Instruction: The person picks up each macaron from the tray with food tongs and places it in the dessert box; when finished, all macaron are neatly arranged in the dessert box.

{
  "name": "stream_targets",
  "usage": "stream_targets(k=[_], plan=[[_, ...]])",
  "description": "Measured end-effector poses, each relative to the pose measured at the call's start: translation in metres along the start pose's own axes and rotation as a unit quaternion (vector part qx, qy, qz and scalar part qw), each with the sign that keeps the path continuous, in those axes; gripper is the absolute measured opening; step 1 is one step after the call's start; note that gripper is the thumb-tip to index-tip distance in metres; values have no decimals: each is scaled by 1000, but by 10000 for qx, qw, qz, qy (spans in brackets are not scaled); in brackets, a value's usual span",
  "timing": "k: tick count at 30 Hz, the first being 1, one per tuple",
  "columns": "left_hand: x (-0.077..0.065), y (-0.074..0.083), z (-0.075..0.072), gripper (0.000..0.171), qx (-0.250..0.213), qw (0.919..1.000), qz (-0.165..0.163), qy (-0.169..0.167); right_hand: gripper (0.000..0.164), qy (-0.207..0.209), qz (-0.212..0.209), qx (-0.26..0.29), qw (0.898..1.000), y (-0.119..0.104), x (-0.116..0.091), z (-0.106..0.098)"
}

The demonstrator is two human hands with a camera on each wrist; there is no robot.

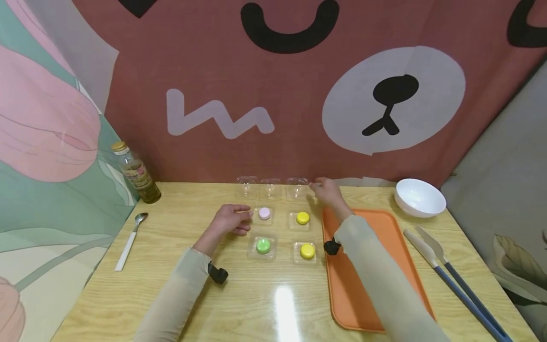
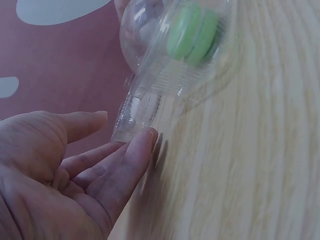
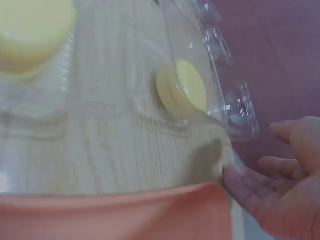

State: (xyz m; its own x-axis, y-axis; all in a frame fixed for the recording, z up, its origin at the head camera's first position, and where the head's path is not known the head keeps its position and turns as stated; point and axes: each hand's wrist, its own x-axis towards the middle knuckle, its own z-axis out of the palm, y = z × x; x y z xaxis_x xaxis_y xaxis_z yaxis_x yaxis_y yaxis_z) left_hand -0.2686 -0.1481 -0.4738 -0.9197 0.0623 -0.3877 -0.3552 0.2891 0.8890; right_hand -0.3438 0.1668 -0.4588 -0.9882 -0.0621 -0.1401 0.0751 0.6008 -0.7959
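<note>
On the table lie a pink macaron (image 1: pixel 264 213), a green macaron (image 1: pixel 263 246) and two yellow macarons, one at the back (image 1: pixel 303 218) and one at the front (image 1: pixel 307 251), each in a small clear plastic tray. My left hand (image 1: pixel 228 221) is left of the pink one; in the left wrist view its fingertips (image 2: pixel 147 137) meet the edge of a clear plastic piece, with the thumb held apart. My right hand (image 1: pixel 328 192) hovers beside the rightmost clear plastic piece (image 1: pixel 297 187) at the back, its fingers loosely extended and holding nothing.
Two more clear plastic pieces (image 1: pixel 246 186) stand along the back edge. An orange tray (image 1: pixel 363 285) lies under my right forearm. To the right are a white bowl (image 1: pixel 420 197) and long tongs (image 1: pixel 457 280); to the left, a bottle (image 1: pixel 138 175) and a spoon (image 1: pixel 130 242).
</note>
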Motion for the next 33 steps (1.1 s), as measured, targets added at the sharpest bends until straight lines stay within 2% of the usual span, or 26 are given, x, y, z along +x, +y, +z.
stream_targets(k=[2,5,7,15,23,33], plan=[[0,-1,0,41,-1,10000,-1,3,58,-221,386,637,9970,2,3,1],[0,-2,-1,39,28,10000,10,48,54,-442,811,1634,9822,5,6,3],[0,-3,-1,37,43,9999,-13,108,52,-542,908,1877,9765,7,7,5],[3,-5,-3,36,-4,9999,71,149,48,-549,930,1756,9785,7,15,11],[4,-4,-1,36,-44,9999,129,37,42,-497,1089,1765,9770,0,18,15],[4,-3,-1,35,-16,9998,167,66,42,-487,1129,1779,9763,-2,15,14]])
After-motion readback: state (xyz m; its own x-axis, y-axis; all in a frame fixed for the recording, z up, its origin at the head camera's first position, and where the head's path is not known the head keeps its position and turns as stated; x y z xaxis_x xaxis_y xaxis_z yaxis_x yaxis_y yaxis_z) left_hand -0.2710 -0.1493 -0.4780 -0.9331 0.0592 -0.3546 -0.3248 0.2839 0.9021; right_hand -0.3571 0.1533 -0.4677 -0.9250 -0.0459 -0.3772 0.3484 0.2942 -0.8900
